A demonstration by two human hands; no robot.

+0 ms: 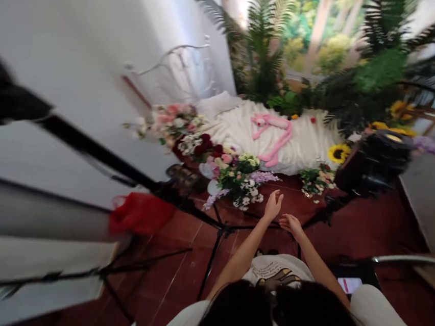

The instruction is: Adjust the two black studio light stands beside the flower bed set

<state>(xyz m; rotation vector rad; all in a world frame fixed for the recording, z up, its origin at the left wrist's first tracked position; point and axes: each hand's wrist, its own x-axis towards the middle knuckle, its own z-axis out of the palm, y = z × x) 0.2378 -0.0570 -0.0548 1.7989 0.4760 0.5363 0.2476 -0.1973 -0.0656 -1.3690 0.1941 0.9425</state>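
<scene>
My left hand [274, 205] is raised in front of my body, fingers stretched upward, with nothing in it. Beside it, a little lower, my right hand [292, 225] points left with its fingers loosely bent and no object visible in it. The two hands are close but apart. Nearest beyond them is a cluster of mixed flowers [239, 175] at the front edge of a bed draped in white cloth [229, 125]. A long-limbed pink plush toy [278, 125] lies on the cloth. A smaller bunch of flowers [318, 180] sits to the right.
Black stand legs [214, 255] spread over the red-brown floor [176, 266] at my left. A black lamp-like device [380, 153] stands at the right, near a sunflower [339, 153]. A red bag [141, 213] sits left. A lit phone [349, 285] lies by my right leg. Palm fronds [266, 39] rise behind.
</scene>
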